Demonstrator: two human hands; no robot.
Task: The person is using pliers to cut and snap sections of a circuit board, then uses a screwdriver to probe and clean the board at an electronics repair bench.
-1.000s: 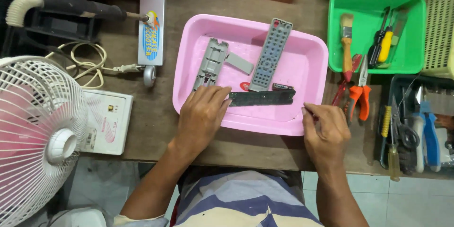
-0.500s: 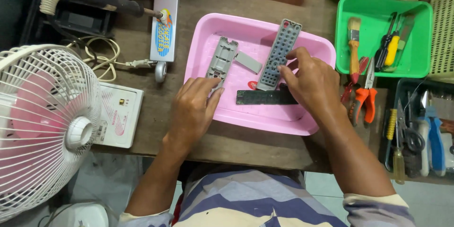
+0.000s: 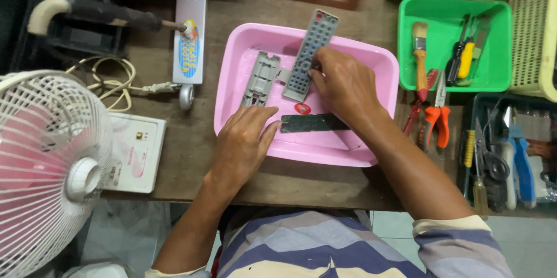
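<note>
Nearest to me, my left hand (image 3: pixel 243 142) lies flat and loosely spread on the near-left rim of the pink tray (image 3: pixel 371 156), palm down, fingers resting on the tray's edge and gripping nothing. Just beyond its fingertips a dark circuit board (image 3: pixel 310 122) lies flat on the tray floor, with a small red round piece (image 3: pixel 302 108) just behind it.

My right hand (image 3: pixel 342 84) reaches in over the tray from the right, fingers curled, pinching the lower edge of the grey keypad shell (image 3: pixel 310 55) of a remote control. That shell lies tilted, its far end sticking out over the tray's back rim. Beside it to the left lies the grey back cover (image 3: pixel 261 78), inside the tray.

On the tabletop (image 3: pixel 191 156) to the left I see a white fan (image 3: pixel 40 168) and a white box (image 3: pixel 136 150). Right of the tray lie orange-handled pliers (image 3: pixel 435 118). Farther back a green tray (image 3: pixel 499 75) holds a brush (image 3: pixel 419 52) and screwdrivers (image 3: pixel 464 57).
</note>
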